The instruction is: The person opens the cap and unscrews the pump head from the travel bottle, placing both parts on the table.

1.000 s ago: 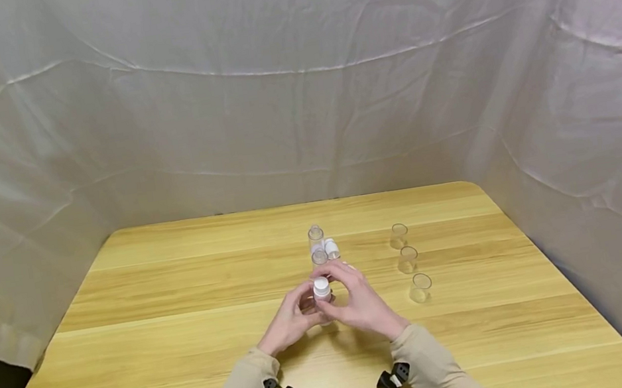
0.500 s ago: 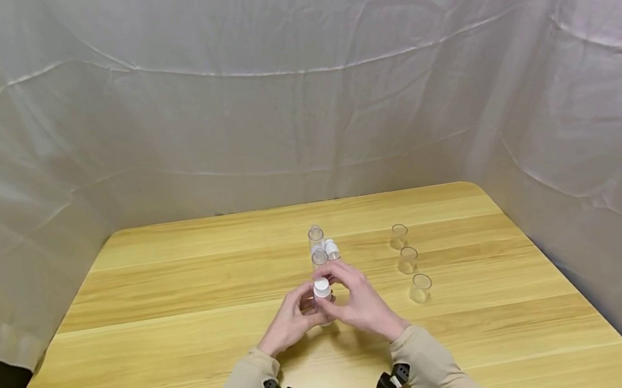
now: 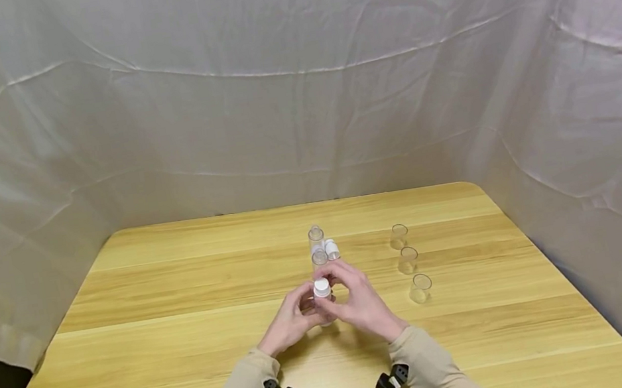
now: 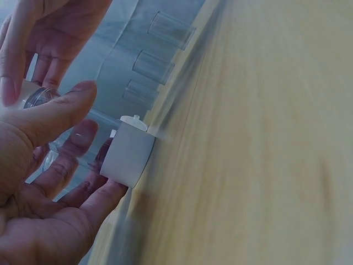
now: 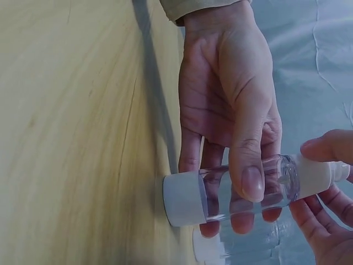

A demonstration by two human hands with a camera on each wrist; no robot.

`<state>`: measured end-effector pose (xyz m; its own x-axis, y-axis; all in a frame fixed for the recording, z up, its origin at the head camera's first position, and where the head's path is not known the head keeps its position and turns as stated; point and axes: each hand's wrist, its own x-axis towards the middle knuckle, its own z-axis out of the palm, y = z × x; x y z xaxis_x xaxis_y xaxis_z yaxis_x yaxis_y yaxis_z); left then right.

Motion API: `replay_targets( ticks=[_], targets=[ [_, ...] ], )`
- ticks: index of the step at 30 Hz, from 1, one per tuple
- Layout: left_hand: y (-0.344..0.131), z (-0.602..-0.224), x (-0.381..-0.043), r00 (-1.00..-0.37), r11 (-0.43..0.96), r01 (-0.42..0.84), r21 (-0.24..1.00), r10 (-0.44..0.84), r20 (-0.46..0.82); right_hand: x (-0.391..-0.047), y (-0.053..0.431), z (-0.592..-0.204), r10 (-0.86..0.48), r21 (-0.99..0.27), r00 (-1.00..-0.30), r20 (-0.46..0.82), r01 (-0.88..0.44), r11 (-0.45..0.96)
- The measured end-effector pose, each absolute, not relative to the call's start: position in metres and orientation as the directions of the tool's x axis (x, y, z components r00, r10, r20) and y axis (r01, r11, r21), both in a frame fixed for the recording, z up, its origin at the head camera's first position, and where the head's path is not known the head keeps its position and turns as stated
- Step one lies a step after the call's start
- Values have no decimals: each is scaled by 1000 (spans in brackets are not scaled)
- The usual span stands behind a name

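Note:
A clear pump bottle stands upright on the table between both hands, its white base [image 5: 185,200] toward the tabletop. My left hand [image 3: 292,321] curls thumb and fingers round the see-through body. At the bottle's neck, my right hand [image 3: 361,302] grips the white pump top [image 3: 321,287] between thumb and fingers. The right wrist view shows this top [image 5: 314,176] seated over the neck, its small nozzle pointing away from the body. Straight behind stand two more clear bottles, a nearer one [image 3: 319,258] and a farther one [image 3: 316,237].
A loose white pump top [image 3: 332,249] sits right beside the rear bottles. Over to the right, three clear caps form a row: a front one [image 3: 420,289], a middle one [image 3: 408,260] and a back one [image 3: 398,236]. Pale cloth [image 3: 300,122] hangs behind the wooden table [image 3: 159,351].
Both hands keep their grip and the bottle stays put. The right hand has shifted very slightly, covering a white bit that showed beside its fingers one second ago.

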<state>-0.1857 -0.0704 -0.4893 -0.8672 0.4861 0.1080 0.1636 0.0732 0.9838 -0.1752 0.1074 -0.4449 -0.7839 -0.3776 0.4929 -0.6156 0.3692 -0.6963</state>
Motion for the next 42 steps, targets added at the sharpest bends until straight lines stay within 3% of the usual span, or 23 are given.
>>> replay_targets(
  ticks=[13, 20, 26, 35, 42],
  targets=[
    [-70, -489, -185, -865, 56, 159, 986, 489, 112, -174, 106, -446, -370, -692, -793, 483, -605, 394],
    [-71, -490, -186, -859, 75, 186, 980, 497, 125, -175, 108, -446, -403, -633, -766, 502, -642, 432],
    [-71, -491, -186, -862, 70, 180, 981, 493, 123, -174, 107, -446, -382, -667, -787, 485, -615, 420],
    [-71, -491, -186, -856, 65, 188, 980, 500, 131, -175, 109, -447, -416, -626, -752, 511, -657, 420],
    [-71, -491, -186, -862, 66, 166, 984, 495, 112, -175, 108, -447, -387, -648, -776, 498, -629, 429]
  ],
)
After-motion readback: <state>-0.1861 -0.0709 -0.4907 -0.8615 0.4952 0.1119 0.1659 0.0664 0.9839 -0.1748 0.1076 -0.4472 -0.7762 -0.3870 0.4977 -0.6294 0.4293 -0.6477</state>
